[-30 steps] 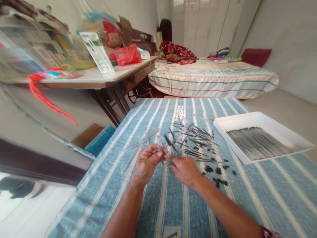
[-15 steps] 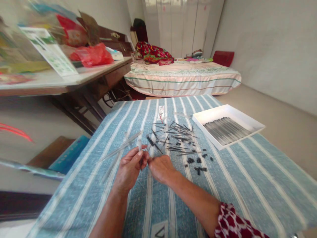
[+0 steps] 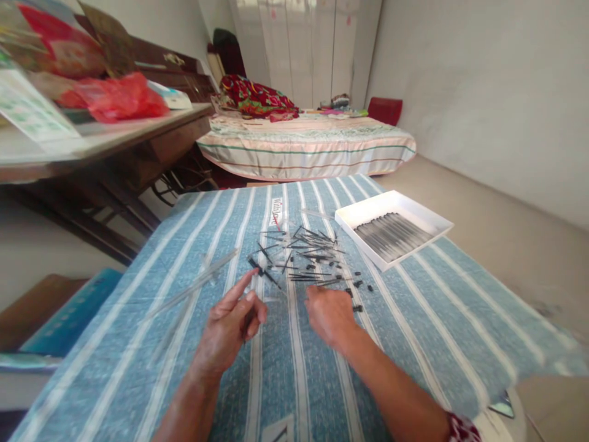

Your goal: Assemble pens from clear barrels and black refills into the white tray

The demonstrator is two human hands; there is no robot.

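Note:
My left hand [image 3: 232, 328] is just above the cloth, its index finger stretched toward a short black piece [image 3: 257, 269]. The thumb and other fingers curl together; anything inside them is hidden. My right hand [image 3: 332, 314] rests low by the near edge of a pile of thin black rods [image 3: 313, 242]. Its fingers are pinched downward, and what they hold, if anything, cannot be made out. Small black caps [image 3: 358, 308] lie beside and beyond the right hand. Long clear tubes [image 3: 197, 282] are spread left of the left hand.
A white open box [image 3: 384, 267] at the right contains a row of clear-and-black sticks [image 3: 393, 236]. Everything lies on a blue striped tablecloth [image 3: 221, 405]. A side table [image 3: 184, 120] with a red plastic bag [image 3: 124, 98] stands at the left, and a bed [image 3: 313, 144] lies beyond.
The view has turned rightward. Earlier both hands were close together, with a clear tube upright in my left hand. Now they are apart, my left index finger is extended, and that upright tube no longer shows.

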